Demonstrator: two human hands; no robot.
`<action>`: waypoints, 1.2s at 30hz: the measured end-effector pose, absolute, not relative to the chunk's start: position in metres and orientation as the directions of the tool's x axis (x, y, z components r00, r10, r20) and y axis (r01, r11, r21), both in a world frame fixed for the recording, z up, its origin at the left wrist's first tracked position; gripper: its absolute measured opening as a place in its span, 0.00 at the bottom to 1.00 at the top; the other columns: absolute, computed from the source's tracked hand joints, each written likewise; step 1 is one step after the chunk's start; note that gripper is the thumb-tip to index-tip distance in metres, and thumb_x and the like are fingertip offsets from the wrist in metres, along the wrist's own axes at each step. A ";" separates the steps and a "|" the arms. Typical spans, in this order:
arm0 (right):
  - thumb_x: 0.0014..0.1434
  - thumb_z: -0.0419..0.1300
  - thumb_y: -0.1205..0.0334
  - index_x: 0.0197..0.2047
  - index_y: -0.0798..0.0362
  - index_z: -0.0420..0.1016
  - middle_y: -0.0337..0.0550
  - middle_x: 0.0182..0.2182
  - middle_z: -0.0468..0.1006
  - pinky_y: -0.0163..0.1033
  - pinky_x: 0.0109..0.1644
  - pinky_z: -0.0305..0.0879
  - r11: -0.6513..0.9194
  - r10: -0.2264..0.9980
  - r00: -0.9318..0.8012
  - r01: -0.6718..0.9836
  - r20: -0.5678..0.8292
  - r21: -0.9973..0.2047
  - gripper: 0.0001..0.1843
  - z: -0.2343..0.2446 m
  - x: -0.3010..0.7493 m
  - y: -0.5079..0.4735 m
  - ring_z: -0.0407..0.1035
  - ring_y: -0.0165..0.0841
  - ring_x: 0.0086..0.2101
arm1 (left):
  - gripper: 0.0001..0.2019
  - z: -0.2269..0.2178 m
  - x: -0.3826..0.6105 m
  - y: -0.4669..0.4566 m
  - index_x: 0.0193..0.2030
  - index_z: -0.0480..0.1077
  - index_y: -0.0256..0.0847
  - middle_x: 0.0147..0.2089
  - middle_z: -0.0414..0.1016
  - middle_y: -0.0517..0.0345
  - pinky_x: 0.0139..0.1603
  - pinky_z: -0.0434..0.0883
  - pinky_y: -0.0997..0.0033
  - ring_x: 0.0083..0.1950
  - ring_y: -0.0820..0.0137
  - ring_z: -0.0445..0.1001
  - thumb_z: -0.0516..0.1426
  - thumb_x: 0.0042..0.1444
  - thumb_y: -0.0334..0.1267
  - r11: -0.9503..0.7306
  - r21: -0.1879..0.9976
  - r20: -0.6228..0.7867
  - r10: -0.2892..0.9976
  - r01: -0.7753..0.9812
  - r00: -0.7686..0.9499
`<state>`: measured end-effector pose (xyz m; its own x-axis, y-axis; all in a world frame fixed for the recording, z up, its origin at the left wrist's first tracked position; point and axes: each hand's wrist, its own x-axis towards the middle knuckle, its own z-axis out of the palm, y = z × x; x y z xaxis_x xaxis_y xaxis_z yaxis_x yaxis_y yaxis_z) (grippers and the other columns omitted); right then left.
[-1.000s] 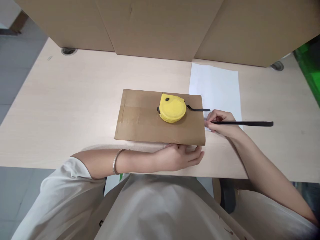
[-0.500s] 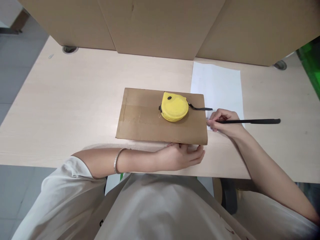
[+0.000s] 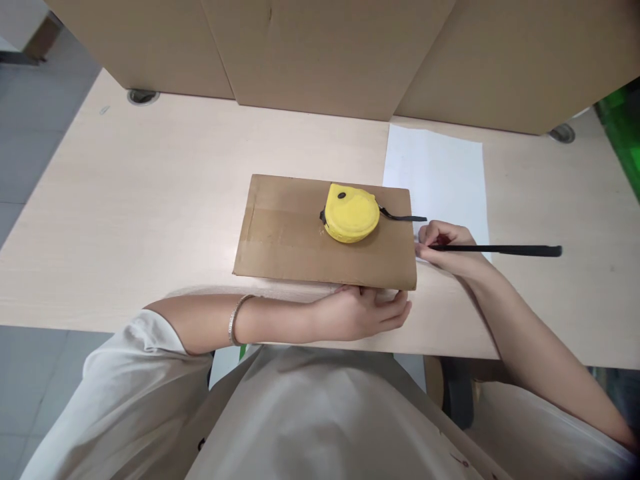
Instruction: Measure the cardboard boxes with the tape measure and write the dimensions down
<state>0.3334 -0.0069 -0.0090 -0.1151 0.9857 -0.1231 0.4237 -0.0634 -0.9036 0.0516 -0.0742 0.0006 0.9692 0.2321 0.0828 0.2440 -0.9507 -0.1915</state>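
Note:
A flat brown cardboard box lies in front of me, with a yellow tape measure on top of it. The tape measure's black wrist strap sticks out past the box's right edge. My left hand is at the near edge of the box, fingers curled against its front side; the thumb and some fingertips are partly hidden by the box. Just right of the box, my right hand pinches a long black pen, its rear end pointing right. The pen's tip is hidden at the box's right side.
White paper lies flat on the pale wooden table, partly behind the box and under my right hand. Tall cardboard panels stand along the table's far side. Round cable holes sit near the far corners.
The pen's rear end has dipped slightly toward me, and my right hand has shifted a little. My left hand, the box and the tape measure stay as they were.

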 end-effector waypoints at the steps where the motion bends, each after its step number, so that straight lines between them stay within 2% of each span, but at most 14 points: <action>1: 0.50 0.79 0.54 0.21 0.50 0.63 0.35 0.21 0.62 0.38 0.29 0.48 -0.055 0.987 -0.113 0.422 -0.113 -0.905 0.27 -0.009 0.333 -0.007 0.54 0.28 0.24 | 0.29 0.000 0.052 -0.074 0.78 0.61 0.46 0.82 0.59 0.43 0.34 0.63 0.62 0.49 0.63 0.78 0.52 0.71 0.31 -0.948 -0.202 0.087 0.234 0.247 0.968; 6: 0.47 0.80 0.50 0.21 0.50 0.69 0.38 0.21 0.70 0.38 0.29 0.55 -0.083 0.982 -0.125 0.373 -0.139 -0.924 0.24 -0.003 0.329 -0.007 0.60 0.29 0.25 | 0.29 0.000 0.051 -0.075 0.77 0.62 0.45 0.80 0.61 0.43 0.33 0.61 0.61 0.48 0.64 0.77 0.50 0.71 0.30 -0.929 -0.265 0.118 0.234 0.258 0.965; 10: 0.43 0.81 0.46 0.21 0.50 0.71 0.39 0.21 0.70 0.38 0.30 0.54 -0.120 0.975 -0.119 0.421 -0.186 -0.899 0.25 -0.003 0.328 -0.006 0.60 0.30 0.26 | 0.30 0.002 0.051 -0.075 0.77 0.62 0.46 0.80 0.61 0.44 0.32 0.59 0.62 0.48 0.63 0.77 0.51 0.70 0.29 -0.931 -0.262 0.106 0.233 0.253 0.967; 16: 0.50 0.77 0.52 0.21 0.50 0.65 0.37 0.21 0.64 0.39 0.30 0.50 -0.047 0.976 -0.175 0.425 -0.133 -0.904 0.25 -0.006 0.333 -0.006 0.56 0.30 0.26 | 0.30 0.002 0.051 -0.076 0.77 0.62 0.47 0.81 0.61 0.44 0.33 0.60 0.62 0.50 0.62 0.78 0.52 0.70 0.29 -0.936 -0.243 0.103 0.235 0.254 0.966; 20: 0.50 0.78 0.55 0.21 0.50 0.63 0.36 0.20 0.63 0.38 0.29 0.47 -0.021 0.976 -0.185 0.454 -0.117 -0.891 0.26 -0.006 0.333 -0.007 0.54 0.28 0.24 | 0.28 0.000 0.050 -0.076 0.76 0.64 0.45 0.79 0.64 0.45 0.32 0.60 0.63 0.48 0.64 0.78 0.48 0.71 0.28 -0.907 -0.321 0.173 0.227 0.273 0.958; 22: 0.50 0.79 0.50 0.22 0.49 0.63 0.35 0.19 0.63 0.38 0.27 0.46 -0.043 0.986 -0.124 0.432 -0.107 -0.901 0.29 -0.008 0.334 -0.006 0.53 0.27 0.22 | 0.28 -0.001 0.050 -0.075 0.76 0.65 0.44 0.79 0.65 0.44 0.32 0.60 0.63 0.47 0.64 0.79 0.48 0.71 0.28 -0.899 -0.344 0.198 0.212 0.271 0.957; 23: 0.51 0.79 0.43 0.22 0.48 0.62 0.35 0.17 0.61 0.39 0.26 0.46 -0.077 0.990 -0.074 0.411 -0.117 -0.908 0.31 -0.009 0.335 -0.006 0.52 0.27 0.21 | 0.28 -0.001 0.051 -0.075 0.76 0.65 0.43 0.79 0.65 0.43 0.32 0.61 0.63 0.47 0.64 0.79 0.48 0.71 0.28 -0.898 -0.347 0.202 0.211 0.272 0.956; 25: 0.53 0.72 0.28 0.21 0.47 0.57 0.33 0.14 0.55 0.40 0.24 0.43 -0.156 0.987 0.022 0.372 -0.159 -0.915 0.38 -0.009 0.339 -0.005 0.48 0.28 0.17 | 0.28 -0.001 0.051 -0.075 0.76 0.64 0.44 0.79 0.64 0.43 0.32 0.61 0.62 0.47 0.64 0.79 0.49 0.71 0.28 -0.902 -0.339 0.182 0.217 0.269 0.959; 27: 0.55 0.66 0.22 0.19 0.46 0.54 0.35 0.14 0.52 0.41 0.25 0.43 -0.214 0.977 0.082 0.381 -0.197 -0.899 0.41 -0.003 0.343 -0.004 0.47 0.29 0.18 | 0.29 0.001 0.052 -0.075 0.76 0.63 0.45 0.80 0.62 0.42 0.32 0.61 0.62 0.47 0.64 0.79 0.49 0.70 0.28 -0.909 -0.323 0.140 0.229 0.263 0.963; 29: 0.60 0.66 0.28 0.18 0.47 0.55 0.39 0.16 0.55 0.43 0.29 0.46 -0.254 0.967 0.161 0.581 -0.197 -0.773 0.39 0.007 0.345 -0.003 0.49 0.31 0.21 | 0.30 0.003 0.052 -0.075 0.77 0.61 0.46 0.81 0.60 0.42 0.33 0.61 0.62 0.47 0.65 0.79 0.50 0.70 0.28 -0.914 -0.316 0.102 0.232 0.253 0.967; 31: 0.64 0.68 0.37 0.17 0.46 0.57 0.41 0.18 0.56 0.46 0.34 0.49 -0.304 0.952 0.256 0.827 -0.166 -0.472 0.35 0.018 0.342 -0.002 0.50 0.34 0.24 | 0.31 0.003 0.051 -0.075 0.78 0.61 0.47 0.81 0.60 0.43 0.34 0.62 0.61 0.48 0.64 0.78 0.50 0.69 0.28 -0.912 -0.329 0.096 0.228 0.247 0.969; 33: 0.65 0.67 0.41 0.17 0.45 0.55 0.41 0.18 0.53 0.48 0.37 0.52 -0.338 0.938 0.316 0.925 -0.142 -0.174 0.34 0.024 0.337 -0.001 0.55 0.38 0.26 | 0.31 0.002 0.051 -0.075 0.78 0.61 0.47 0.81 0.61 0.44 0.36 0.62 0.60 0.49 0.63 0.77 0.51 0.69 0.29 -0.903 -0.350 0.114 0.224 0.250 0.968; 34: 0.65 0.66 0.41 0.17 0.44 0.54 0.41 0.18 0.52 0.49 0.38 0.54 -0.343 0.933 0.326 0.933 -0.150 -0.107 0.34 0.025 0.334 0.000 0.58 0.42 0.27 | 0.31 0.001 0.051 -0.075 0.77 0.61 0.47 0.81 0.61 0.43 0.36 0.62 0.60 0.49 0.63 0.77 0.51 0.69 0.29 -0.899 -0.359 0.123 0.223 0.253 0.967; 36: 0.66 0.64 0.41 0.17 0.45 0.53 0.41 0.17 0.50 0.52 0.40 0.58 -0.342 0.930 0.329 0.938 -0.164 -0.060 0.35 0.020 0.329 0.000 0.66 0.48 0.29 | 0.30 0.000 0.051 -0.075 0.77 0.62 0.47 0.80 0.62 0.43 0.36 0.61 0.61 0.49 0.63 0.76 0.51 0.69 0.29 -0.895 -0.368 0.133 0.218 0.252 0.967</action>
